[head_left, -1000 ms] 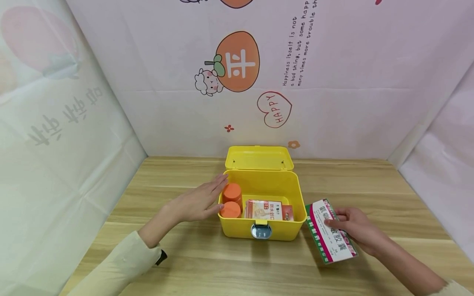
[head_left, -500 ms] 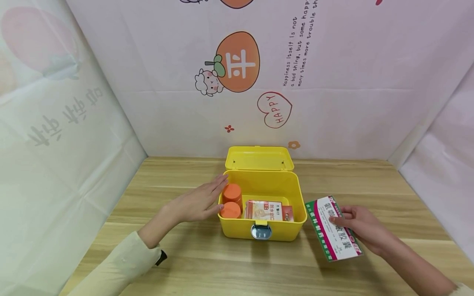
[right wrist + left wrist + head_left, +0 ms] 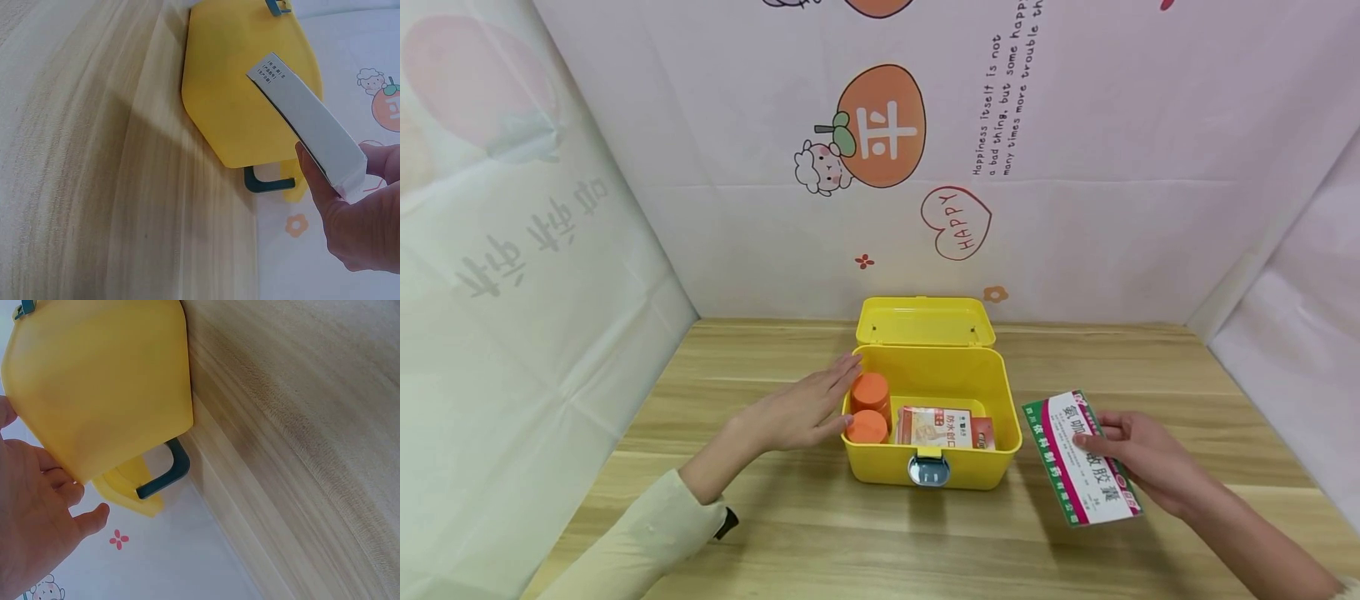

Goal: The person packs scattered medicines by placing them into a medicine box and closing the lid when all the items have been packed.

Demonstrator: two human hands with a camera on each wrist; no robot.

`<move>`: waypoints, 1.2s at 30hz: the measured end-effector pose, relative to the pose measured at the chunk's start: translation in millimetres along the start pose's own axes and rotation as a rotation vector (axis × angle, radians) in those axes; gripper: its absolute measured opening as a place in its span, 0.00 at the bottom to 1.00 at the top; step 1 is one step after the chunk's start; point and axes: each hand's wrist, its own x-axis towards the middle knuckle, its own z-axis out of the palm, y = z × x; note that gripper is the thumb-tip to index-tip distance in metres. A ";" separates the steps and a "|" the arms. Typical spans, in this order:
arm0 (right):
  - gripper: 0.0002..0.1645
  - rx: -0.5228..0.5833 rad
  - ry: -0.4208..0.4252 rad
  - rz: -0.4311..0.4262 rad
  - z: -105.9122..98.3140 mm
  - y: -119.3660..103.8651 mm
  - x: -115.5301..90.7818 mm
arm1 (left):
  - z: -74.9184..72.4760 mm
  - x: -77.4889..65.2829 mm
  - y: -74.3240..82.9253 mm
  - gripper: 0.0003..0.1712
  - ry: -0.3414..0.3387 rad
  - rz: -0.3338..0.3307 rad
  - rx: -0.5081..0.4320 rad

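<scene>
A yellow medicine case (image 3: 878, 465) with its lid raised stands on the table. My left hand (image 3: 801, 408) rests at the case's left rim with fingers extended; the left wrist view shows its fingertips at the rim. To the right of the case, my right hand (image 3: 1146, 457) holds a flat white, green and magenta medicine box (image 3: 1063, 467), thumb on its front and fingers behind. In the right wrist view the white edge of this medicine box (image 3: 306, 119) shows. Two orange-capped bottles (image 3: 870, 392) stand inside the case along its left side.
Inside the case lie a plaster box (image 3: 934, 425) and a red box (image 3: 982, 432). A clear latch (image 3: 928, 470) hangs on the front wall. Behind the case is the lid (image 3: 925, 321). A printed cloth (image 3: 737, 242) walls the table's (image 3: 760, 542) back and sides.
My right hand has moved slightly right and away from me with the medicine box, a little farther from the case. The left hand has stayed at the rim.
</scene>
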 end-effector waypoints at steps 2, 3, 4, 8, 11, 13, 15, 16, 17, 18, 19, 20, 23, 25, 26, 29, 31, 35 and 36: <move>0.32 0.000 0.000 -0.006 -1.2 -1.2 -0.6 | 0.2 0.1 -0.1 0.46 0.000 -0.001 -0.003; 0.31 -0.002 0.000 -0.009 -1.8 -1.8 -0.9 | 0.2 0.1 -0.2 0.46 0.000 -0.001 -0.003; 0.31 -0.004 -0.001 -0.012 -2.4 -2.5 -1.1 | 0.3 0.0 -0.3 0.46 -0.001 -0.002 -0.004; 0.31 -0.014 -0.002 -0.026 -5.0 -5.3 -1.5 | 0.2 -0.1 -0.4 0.46 -0.001 -0.002 0.000; 0.28 -0.013 -0.016 -0.047 -7.2 -7.8 -1.9 | 0.3 0.0 -0.5 0.45 0.003 0.001 0.003; 0.26 -0.007 -0.025 -0.062 -8.2 -9.7 -1.9 | 0.3 0.3 -0.6 0.45 0.004 0.003 0.005; 0.26 0.001 -0.031 -0.072 -8.5 -11.7 -1.8 | 0.2 0.4 -0.5 0.46 0.004 0.004 0.006; 0.26 0.002 -0.029 -0.072 -8.3 -12.8 -1.6 | 0.1 0.6 -0.4 0.46 0.004 0.004 0.007; 0.28 0.001 -0.024 -0.070 -7.8 -13.8 -1.2 | 0.1 0.7 -0.4 0.46 0.004 0.005 0.008; 0.29 0.001 -0.020 -0.067 -7.2 -14.8 -1.0 | 0.0 0.7 -0.3 0.46 0.005 0.006 0.009; 0.31 -0.001 -0.016 -0.064 -6.6 -15.7 -0.8 | 0.0 0.8 -0.2 0.46 0.007 0.007 0.009; 0.32 -0.003 -0.012 -0.061 -6.0 -16.7 -0.8 | 0.4 1.0 -0.3 0.46 0.009 0.008 0.009; 0.33 -0.012 -0.008 -0.066 -5.1 -19.1 -0.8 | 0.9 1.1 -0.6 0.46 0.012 0.008 0.010; 0.32 -0.009 -0.014 -0.079 -5.2 -20.4 -1.0 | 1.4 1.1 -0.8 0.46 0.011 0.007 0.008; 0.32 -0.006 -0.016 -0.084 -5.3 -21.0 -1.0 | 1.7 1.1 -0.9 0.46 0.011 0.006 0.009; 0.29 0.005 -0.025 -0.102 -5.9 -22.1 -1.2 | 1.7 0.7 -0.8 0.46 0.007 0.006 0.007; 0.28 0.014 -0.031 -0.110 -6.1 -22.8 -1.4 | 1.7 0.5 -0.7 0.46 0.006 0.007 0.009; 0.27 0.004 -0.030 -0.112 -5.5 -25.4 -1.7 | 1.2 0.0 -0.2 0.46 0.011 0.010 0.013; 0.28 -0.003 -0.025 -0.108 -5.0 -26.4 -1.7 | 1.0 -0.1 -0.2 0.46 0.011 0.009 0.016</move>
